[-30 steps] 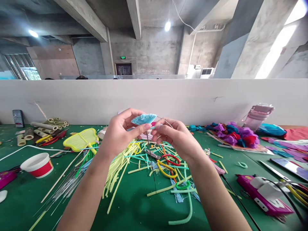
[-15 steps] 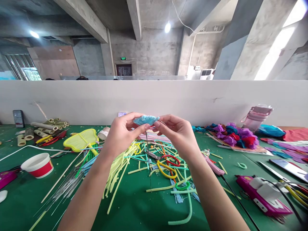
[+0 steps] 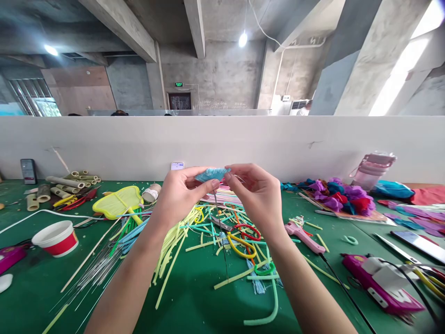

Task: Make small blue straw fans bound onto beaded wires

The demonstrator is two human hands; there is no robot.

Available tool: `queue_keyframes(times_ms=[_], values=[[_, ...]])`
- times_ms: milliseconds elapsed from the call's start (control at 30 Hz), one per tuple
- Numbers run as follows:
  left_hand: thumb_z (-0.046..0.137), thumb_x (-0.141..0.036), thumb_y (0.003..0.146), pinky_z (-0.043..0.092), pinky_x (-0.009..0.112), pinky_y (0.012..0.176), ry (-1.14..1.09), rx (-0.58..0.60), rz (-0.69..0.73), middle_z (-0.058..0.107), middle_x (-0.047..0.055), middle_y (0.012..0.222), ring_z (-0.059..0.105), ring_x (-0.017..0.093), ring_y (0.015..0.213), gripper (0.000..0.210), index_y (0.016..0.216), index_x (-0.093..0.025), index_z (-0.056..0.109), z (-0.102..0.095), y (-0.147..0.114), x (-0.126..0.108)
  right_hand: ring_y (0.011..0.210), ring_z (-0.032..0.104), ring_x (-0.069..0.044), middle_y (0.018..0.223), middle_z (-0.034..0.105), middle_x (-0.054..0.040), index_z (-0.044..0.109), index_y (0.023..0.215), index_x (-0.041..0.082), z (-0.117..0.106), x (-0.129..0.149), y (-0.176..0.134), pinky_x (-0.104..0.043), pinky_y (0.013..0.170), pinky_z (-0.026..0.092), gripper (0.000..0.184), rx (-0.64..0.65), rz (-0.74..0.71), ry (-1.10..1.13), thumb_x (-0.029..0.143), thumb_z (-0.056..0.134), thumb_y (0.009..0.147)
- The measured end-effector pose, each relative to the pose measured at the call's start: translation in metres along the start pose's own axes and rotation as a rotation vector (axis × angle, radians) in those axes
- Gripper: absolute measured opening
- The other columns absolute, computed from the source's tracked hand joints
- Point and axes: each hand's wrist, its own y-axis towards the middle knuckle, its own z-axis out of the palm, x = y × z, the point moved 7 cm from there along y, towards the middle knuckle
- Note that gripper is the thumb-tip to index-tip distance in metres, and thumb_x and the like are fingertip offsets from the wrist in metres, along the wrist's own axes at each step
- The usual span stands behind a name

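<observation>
- Blue fringed piece [image 3: 212, 174]: held above the surface [image 3: 194, 301], centre of view, between both hands; sits slightly farther out and more bunched than one second ago.
- Left hand [image 3: 181, 197]: closed around the piece, thumb and forefinger pinched at its lower edge where a thin wire [image 3: 219, 222] hangs down toward the near side.
- Right hand [image 3: 259, 197]: fingertips narrowed onto the right end of the piece; raised from a lower position one second ago, now level with the left hand.
- Wire tail: previously looped out past the right hand, now hardly visible there; judged as winding or tightening under way, binding not confirmed.
- Below the hands: loose pile of yellow and teal strips [image 3: 181, 236], with scissors [image 3: 239, 239] among them, unchanged.
- Right of pile: pink glue gun [image 3: 304, 236], now uncovered by the raised right arm.
- Far left: yellow swatter [image 3: 116, 202] and red-and-white cup [image 3: 57, 237], not moved.
</observation>
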Motion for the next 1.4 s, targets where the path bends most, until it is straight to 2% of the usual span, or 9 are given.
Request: queue_keyframes(times_ms=[200,267,367,533,700,767,900,1133,1400], values=[[0.083,-0.032,0.076,0.062,0.026,0.067,-0.031,0.016,-0.012,0.079,0.006,0.088,0.075,0.022,0.082,0.036,0.109,-0.018,0.077,-0.001,0.0,0.004,0.078,0.069,-0.016,0.097,0.073,-0.0039,0.074,0.096,0.024,-0.002,0.017,-0.008,-0.03,0.07,0.059,0.012,-0.088,-0.273,-0.27,0.026,0.064,0.091],[0.082,-0.033,0.076,0.062,0.026,0.066,-0.024,0.011,-0.015,0.079,0.006,0.087,0.074,0.021,0.081,0.037,0.109,-0.018,0.076,-0.003,0.0,0.004,0.082,0.069,-0.017,0.102,0.072,-0.0055,0.074,0.096,0.026,-0.002,0.019,-0.009,-0.032,0.073,0.059,0.013,-0.088,-0.286,-0.297,0.029,0.063,0.091],[0.081,-0.036,0.077,0.06,0.025,0.064,0.019,0.016,-0.015,0.078,0.006,0.09,0.073,0.019,0.079,0.037,0.109,-0.018,0.075,-0.004,0.0,0.001,0.079,0.07,-0.018,0.096,0.073,-0.0058,0.073,0.095,0.024,0.0,0.01,-0.005,-0.032,0.07,0.058,0.014,-0.003,-0.098,-0.16,0.036,0.069,0.087],[0.077,-0.037,0.08,0.057,0.024,0.062,0.073,0.055,0.001,0.076,0.007,0.096,0.07,0.017,0.076,0.033,0.107,-0.018,0.073,-0.002,0.0,-0.006,0.072,0.07,-0.017,0.083,0.074,-0.0065,0.072,0.088,0.018,0.009,-0.014,-0.002,-0.027,0.064,0.056,0.035,0.198,0.338,0.33,0.052,0.069,0.084],[0.076,-0.035,0.081,0.057,0.026,0.064,0.119,0.022,0.049,0.077,0.007,0.099,0.07,0.017,0.076,0.032,0.108,-0.02,0.076,-0.001,-0.003,-0.012,0.069,0.067,-0.012,0.076,0.072,-0.0052,0.074,0.079,0.016,0.015,-0.027,-0.007,-0.021,0.064,0.055,0.033,0.336,0.573,0.526,0.049,0.074,0.082],[0.075,-0.035,0.081,0.057,0.027,0.064,0.156,0.007,0.056,0.077,0.007,0.1,0.07,0.018,0.075,0.033,0.111,-0.02,0.076,0.0,-0.004,-0.014,0.07,0.066,-0.012,0.076,0.071,-0.0044,0.074,0.079,0.016,0.015,-0.028,-0.007,-0.02,0.064,0.055,0.031,0.348,0.594,0.551,0.047,0.075,0.081],[0.074,-0.037,0.083,0.057,0.028,0.07,0.233,-0.012,0.086,0.077,0.007,0.103,0.071,0.019,0.082,0.033,0.112,-0.02,0.076,0.004,-0.004,-0.022,0.07,0.065,-0.011,0.074,0.07,-0.0039,0.075,0.076,0.016,0.009,-0.023,-0.004,-0.021,0.065,0.054,0.031,0.304,0.536,0.531,0.047,0.077,0.08],[0.075,-0.04,0.083,0.056,0.027,0.066,0.191,0.011,0.111,0.077,0.004,0.081,0.07,0.019,0.077,0.021,0.092,-0.021,0.077,0.012,-0.001,-0.031,0.071,0.066,-0.012,0.079,0.073,-0.0055,0.076,0.076,0.018,-0.002,-0.01,-0.003,-0.024,0.069,0.055,0.031,0.278,0.469,0.441,0.048,0.076,0.081],[0.075,-0.038,0.083,0.057,0.028,0.066,0.146,-0.012,0.086,0.078,0.007,0.088,0.072,0.021,0.081,0.024,0.097,-0.019,0.076,0.011,0.001,-0.026,0.072,0.065,-0.013,0.076,0.071,-0.0033,0.074,0.075,0.019,0.002,-0.016,-0.002,-0.024,0.065,0.053,0.028,0.307,0.486,0.474,0.046,0.078,0.079]])
